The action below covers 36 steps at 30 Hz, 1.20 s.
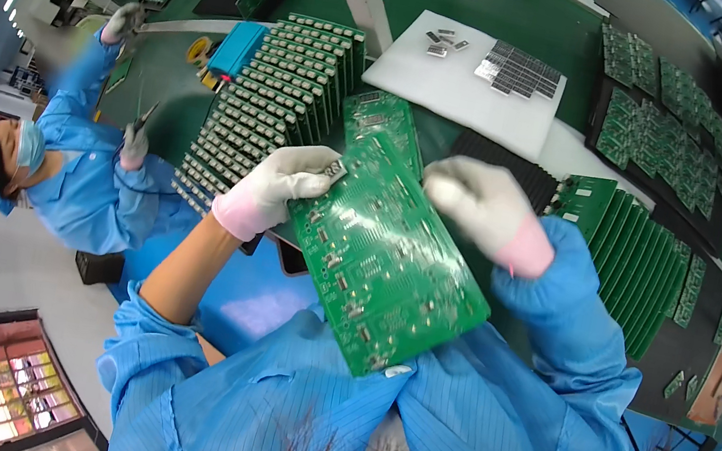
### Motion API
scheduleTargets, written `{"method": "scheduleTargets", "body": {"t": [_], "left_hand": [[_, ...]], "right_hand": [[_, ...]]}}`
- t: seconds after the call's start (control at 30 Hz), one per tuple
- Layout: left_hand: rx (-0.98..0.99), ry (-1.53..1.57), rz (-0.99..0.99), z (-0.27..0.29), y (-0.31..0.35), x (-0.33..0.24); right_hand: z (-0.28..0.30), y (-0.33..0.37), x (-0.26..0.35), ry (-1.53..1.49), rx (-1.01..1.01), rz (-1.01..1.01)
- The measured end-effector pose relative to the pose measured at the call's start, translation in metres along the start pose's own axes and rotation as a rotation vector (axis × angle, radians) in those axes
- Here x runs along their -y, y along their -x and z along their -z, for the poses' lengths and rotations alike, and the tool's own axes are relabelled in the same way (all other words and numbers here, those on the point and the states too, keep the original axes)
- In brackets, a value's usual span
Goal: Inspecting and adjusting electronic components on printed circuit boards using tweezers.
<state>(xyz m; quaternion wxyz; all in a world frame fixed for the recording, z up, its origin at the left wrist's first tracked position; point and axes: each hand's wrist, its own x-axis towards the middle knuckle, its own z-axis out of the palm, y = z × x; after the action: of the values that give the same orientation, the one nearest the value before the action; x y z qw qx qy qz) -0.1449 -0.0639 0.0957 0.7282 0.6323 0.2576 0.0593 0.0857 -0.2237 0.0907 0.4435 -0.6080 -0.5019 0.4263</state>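
A large green circuit board (395, 251) is tilted in front of my chest, its small parts and solder points facing up. My left hand (281, 187), in a white glove with a pink cuff, grips its upper left edge. Beside that thumb, a small silver component (335, 170) sits at the board's edge. My right hand (485, 204), gloved alike, is closed with fingers curled against the upper right edge; its fingertips are hidden, so I cannot make out what they hold. Just beyond lies another green board (389, 119), partly covered by the one in hand.
A rack of upright boards (282, 96) stands left of centre, near a blue box (237, 49). White foam (461, 98) carries silver parts. More upright boards (625, 262) and flat boards (657, 133) occupy the right. At left, a co-worker (89, 178) in blue holds a tool.
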Motion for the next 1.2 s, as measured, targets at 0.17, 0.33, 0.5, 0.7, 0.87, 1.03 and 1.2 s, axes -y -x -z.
{"method": "scheduleTargets", "body": {"t": [0.17, 0.33, 0.5, 0.7, 0.87, 1.03, 1.2], "left_hand": [[-0.174, 0.083, 0.008, 0.020, -0.031, -0.008], [-0.226, -0.131, -0.052, 0.046, -0.062, -0.012], [-0.023, -0.553, -0.110, 0.026, -0.071, -0.029], [-0.089, -0.418, -0.216, 0.007, -0.056, -0.013], [-0.133, 0.597, -0.257, -0.011, -0.031, 0.046], [-0.299, 0.338, -0.146, -0.052, -0.009, 0.085], [-0.318, 0.456, -0.083, -0.045, -0.015, 0.131]], "right_hand": [[0.044, -0.073, -0.102, 0.686, -0.227, -0.232], [0.052, -0.090, -0.126, 1.163, -0.274, -0.102], [0.032, -0.087, -0.052, 0.517, 0.016, 0.094], [-0.006, -0.055, -0.052, -0.228, -0.001, -0.033], [-0.025, -0.027, -0.064, -0.239, -0.088, -0.112], [-0.042, -0.014, -0.060, 0.127, -0.223, -0.128], [-0.033, -0.021, -0.055, 0.698, -0.214, -0.181]]}}
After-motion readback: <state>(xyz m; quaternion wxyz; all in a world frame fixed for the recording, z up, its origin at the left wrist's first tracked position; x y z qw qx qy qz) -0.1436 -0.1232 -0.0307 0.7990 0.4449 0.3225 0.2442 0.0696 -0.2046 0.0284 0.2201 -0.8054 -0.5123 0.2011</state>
